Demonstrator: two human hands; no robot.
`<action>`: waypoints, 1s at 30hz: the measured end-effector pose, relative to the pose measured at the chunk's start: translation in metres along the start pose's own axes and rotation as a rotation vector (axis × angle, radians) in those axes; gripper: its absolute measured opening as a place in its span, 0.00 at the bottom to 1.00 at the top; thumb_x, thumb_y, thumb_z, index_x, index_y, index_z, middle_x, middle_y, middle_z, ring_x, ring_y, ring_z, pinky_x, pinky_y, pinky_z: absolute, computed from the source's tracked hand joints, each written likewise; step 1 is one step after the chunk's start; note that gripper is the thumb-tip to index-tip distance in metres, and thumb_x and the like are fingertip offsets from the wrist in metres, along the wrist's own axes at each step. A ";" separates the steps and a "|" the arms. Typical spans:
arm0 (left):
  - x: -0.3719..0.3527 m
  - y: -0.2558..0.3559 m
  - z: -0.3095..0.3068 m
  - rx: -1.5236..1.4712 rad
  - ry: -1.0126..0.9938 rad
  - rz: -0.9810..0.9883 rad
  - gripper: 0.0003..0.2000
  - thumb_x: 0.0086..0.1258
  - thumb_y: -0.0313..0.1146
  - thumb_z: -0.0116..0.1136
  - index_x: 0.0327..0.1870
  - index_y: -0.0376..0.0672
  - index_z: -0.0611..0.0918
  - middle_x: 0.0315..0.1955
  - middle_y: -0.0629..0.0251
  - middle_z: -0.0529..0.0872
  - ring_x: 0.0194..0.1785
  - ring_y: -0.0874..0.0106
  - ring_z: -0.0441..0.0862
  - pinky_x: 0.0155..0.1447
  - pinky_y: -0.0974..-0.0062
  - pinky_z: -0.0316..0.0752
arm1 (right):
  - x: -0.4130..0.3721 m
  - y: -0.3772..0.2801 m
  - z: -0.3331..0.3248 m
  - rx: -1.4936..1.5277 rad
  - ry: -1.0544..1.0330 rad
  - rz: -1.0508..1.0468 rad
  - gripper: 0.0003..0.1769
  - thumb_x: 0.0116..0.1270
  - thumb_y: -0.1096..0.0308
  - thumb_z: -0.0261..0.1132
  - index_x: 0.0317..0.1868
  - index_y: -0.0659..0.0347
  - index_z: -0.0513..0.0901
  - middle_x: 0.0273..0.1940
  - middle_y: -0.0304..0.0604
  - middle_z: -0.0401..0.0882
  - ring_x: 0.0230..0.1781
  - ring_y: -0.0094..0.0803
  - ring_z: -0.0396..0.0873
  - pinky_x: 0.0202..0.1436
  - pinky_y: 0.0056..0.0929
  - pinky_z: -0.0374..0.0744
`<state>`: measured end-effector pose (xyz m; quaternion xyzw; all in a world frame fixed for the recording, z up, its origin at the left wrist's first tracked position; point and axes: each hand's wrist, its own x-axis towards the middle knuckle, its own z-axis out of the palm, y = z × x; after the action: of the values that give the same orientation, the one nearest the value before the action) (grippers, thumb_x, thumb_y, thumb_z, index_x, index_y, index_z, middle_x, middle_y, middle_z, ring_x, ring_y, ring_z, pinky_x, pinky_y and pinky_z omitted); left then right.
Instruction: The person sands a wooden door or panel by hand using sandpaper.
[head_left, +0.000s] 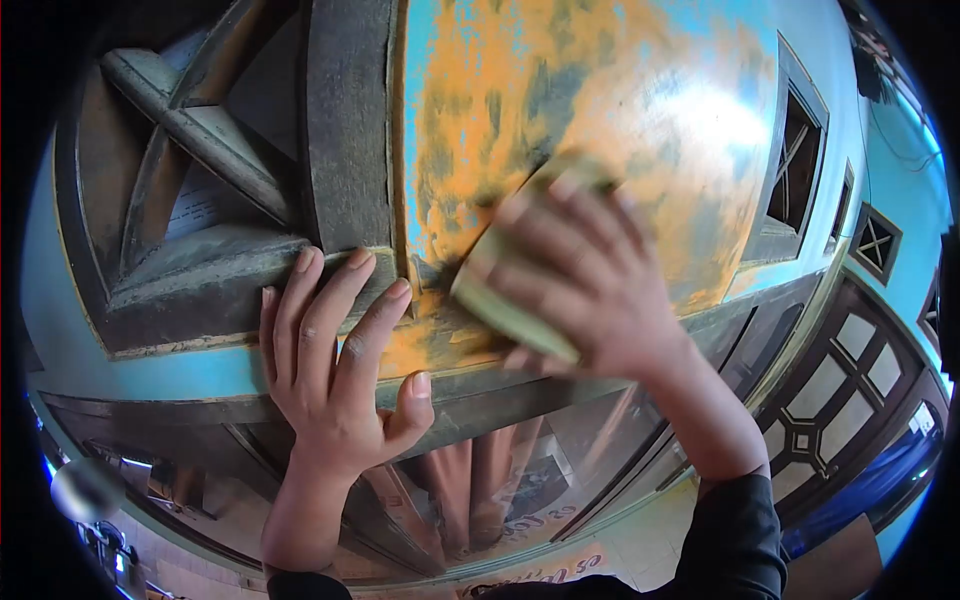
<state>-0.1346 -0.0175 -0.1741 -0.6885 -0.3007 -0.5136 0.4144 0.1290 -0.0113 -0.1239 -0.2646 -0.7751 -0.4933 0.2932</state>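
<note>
My right hand [600, 290] is smeared by motion. Its fingers are spread over the back of a yellowish-green, sponge-like pad [510, 310], pressing it against the wall [480, 120]. Orange and dark grey patches cover this wall panel, with light blue paint along its edges. My left hand [335, 370] is open, its fingertips resting on the lower corner of a dark wooden vent frame [350, 130], the thumb held apart. Crossed wooden bars [200, 130] fill that frame. Part of the pad is hidden under my right hand, so its exact kind cannot be made out.
Below runs a dark wooden ledge [450, 385] above a glass window [490, 490] with a curtain behind it. Another vent frame [795, 160] sits to the right. Farther right stand a panelled door [835, 370] and something blue [880, 480].
</note>
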 end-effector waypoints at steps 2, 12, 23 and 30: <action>0.001 0.001 0.001 -0.005 0.008 0.000 0.24 0.73 0.51 0.46 0.58 0.48 0.85 0.62 0.58 0.81 0.71 0.50 0.73 0.76 0.47 0.56 | 0.010 0.024 -0.010 -0.052 0.152 0.195 0.37 0.66 0.30 0.58 0.69 0.39 0.78 0.76 0.42 0.67 0.78 0.50 0.61 0.79 0.59 0.48; 0.003 0.003 -0.001 -0.017 0.021 0.018 0.24 0.75 0.52 0.47 0.58 0.45 0.83 0.63 0.54 0.80 0.70 0.49 0.73 0.76 0.46 0.56 | -0.001 0.034 -0.014 -0.030 0.168 0.181 0.37 0.66 0.31 0.57 0.71 0.37 0.75 0.75 0.39 0.67 0.77 0.47 0.62 0.80 0.55 0.53; 0.011 0.053 0.020 0.072 -0.180 0.132 0.23 0.78 0.54 0.44 0.60 0.50 0.84 0.68 0.56 0.78 0.77 0.42 0.63 0.81 0.40 0.39 | -0.120 0.050 -0.003 0.111 0.308 0.479 0.38 0.59 0.33 0.69 0.66 0.43 0.79 0.73 0.50 0.68 0.77 0.51 0.62 0.80 0.57 0.50; 0.025 0.096 0.045 0.052 -0.252 0.181 0.24 0.78 0.55 0.43 0.59 0.50 0.84 0.69 0.54 0.77 0.79 0.40 0.60 0.81 0.39 0.36 | -0.171 0.037 0.006 0.168 0.251 0.358 0.37 0.59 0.38 0.72 0.65 0.43 0.79 0.70 0.50 0.72 0.73 0.52 0.67 0.78 0.54 0.57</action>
<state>-0.0265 -0.0241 -0.1809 -0.7608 -0.3002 -0.3759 0.4356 0.2711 -0.0126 -0.2257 -0.3091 -0.7117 -0.3963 0.4908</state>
